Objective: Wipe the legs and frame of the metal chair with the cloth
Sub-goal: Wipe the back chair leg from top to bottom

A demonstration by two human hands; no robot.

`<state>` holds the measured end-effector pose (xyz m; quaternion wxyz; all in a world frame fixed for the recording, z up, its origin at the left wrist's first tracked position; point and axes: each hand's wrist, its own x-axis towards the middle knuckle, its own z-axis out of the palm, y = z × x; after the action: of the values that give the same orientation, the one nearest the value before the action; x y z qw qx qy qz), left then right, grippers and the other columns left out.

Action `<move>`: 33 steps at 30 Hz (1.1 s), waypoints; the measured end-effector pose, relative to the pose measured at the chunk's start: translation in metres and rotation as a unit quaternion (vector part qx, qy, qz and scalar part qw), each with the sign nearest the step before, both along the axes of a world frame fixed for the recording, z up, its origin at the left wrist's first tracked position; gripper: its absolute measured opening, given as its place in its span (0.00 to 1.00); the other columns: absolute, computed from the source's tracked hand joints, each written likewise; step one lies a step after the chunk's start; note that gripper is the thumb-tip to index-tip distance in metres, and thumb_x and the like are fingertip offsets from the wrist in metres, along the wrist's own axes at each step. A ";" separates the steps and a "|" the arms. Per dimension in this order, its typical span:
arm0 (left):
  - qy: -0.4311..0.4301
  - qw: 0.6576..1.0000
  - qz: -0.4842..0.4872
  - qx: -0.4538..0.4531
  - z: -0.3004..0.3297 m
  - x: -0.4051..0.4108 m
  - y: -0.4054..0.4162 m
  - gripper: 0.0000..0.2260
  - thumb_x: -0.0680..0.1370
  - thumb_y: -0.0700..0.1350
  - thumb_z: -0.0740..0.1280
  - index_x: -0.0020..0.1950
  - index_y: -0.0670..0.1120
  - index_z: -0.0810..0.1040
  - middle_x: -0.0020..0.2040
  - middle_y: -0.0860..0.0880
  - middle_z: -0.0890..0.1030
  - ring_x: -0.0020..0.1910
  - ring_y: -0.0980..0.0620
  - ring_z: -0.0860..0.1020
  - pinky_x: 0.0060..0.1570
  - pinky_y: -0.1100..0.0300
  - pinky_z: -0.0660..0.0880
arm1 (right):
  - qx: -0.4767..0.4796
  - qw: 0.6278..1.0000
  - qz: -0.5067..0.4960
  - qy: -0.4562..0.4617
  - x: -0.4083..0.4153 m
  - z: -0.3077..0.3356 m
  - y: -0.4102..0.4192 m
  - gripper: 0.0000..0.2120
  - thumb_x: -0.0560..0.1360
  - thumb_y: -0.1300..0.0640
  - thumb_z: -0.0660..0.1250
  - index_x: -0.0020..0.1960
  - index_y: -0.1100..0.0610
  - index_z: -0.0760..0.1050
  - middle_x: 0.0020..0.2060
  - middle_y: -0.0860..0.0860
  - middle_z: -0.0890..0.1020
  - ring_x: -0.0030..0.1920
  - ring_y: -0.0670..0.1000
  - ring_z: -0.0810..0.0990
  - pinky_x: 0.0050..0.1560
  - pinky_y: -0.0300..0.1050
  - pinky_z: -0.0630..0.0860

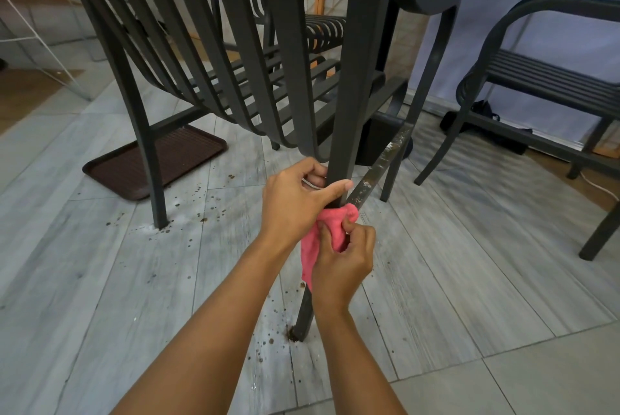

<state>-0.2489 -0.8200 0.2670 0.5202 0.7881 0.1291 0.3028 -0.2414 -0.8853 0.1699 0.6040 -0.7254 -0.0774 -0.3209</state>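
Left hand point(295, 200) is wrapped around the near upright of the dark metal chair point(349, 79), thumb across the front, fingers curled behind. Just below it the right hand point(342, 260) has the pink cloth point(322, 233) bunched in its fingers, pressed against the same leg where a scuffed, spotty crossbar point(382, 163) meets it. Over to the far left, a brown tray point(141, 166) lies on the grey tile floor point(469, 263), and a second chair point(536, 79) stands on the right.
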 end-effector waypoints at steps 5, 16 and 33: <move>-0.004 1.000 0.008 0.014 0.000 0.000 -0.001 0.10 0.66 0.52 0.76 0.35 0.50 0.77 0.27 0.58 0.75 0.26 0.63 0.72 0.32 0.68 0.69 | -0.011 1.000 -0.002 0.012 -0.003 -0.014 -0.002 0.10 0.66 0.69 0.74 0.42 0.64 0.74 0.36 0.48 0.70 0.32 0.40 0.67 0.36 0.24 0.67; -0.005 1.000 0.011 0.020 0.000 -0.003 -0.003 0.10 0.67 0.52 0.75 0.36 0.52 0.75 0.29 0.59 0.76 0.29 0.64 0.74 0.31 0.73 0.70 | -0.013 0.999 0.009 0.051 -0.013 -0.032 -0.006 0.07 0.66 0.72 0.72 0.36 0.66 0.74 0.34 0.48 0.68 0.34 0.35 0.70 0.35 0.22 0.67; 0.063 0.994 -0.024 -0.090 -0.044 -0.014 0.002 0.11 0.68 0.47 0.75 0.48 0.51 0.79 0.42 0.59 0.80 0.41 0.63 0.79 0.39 0.76 0.73 | 0.170 0.958 0.131 0.193 -0.036 -0.020 -0.053 0.17 0.74 0.67 0.66 0.48 0.45 0.78 0.47 0.41 0.82 0.48 0.34 0.79 0.44 0.25 0.73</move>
<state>-0.2632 -0.8185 0.2235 0.5869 0.7586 0.1689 0.2270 -0.2773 -0.9381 0.1499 0.7585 -0.6437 0.0017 -0.1016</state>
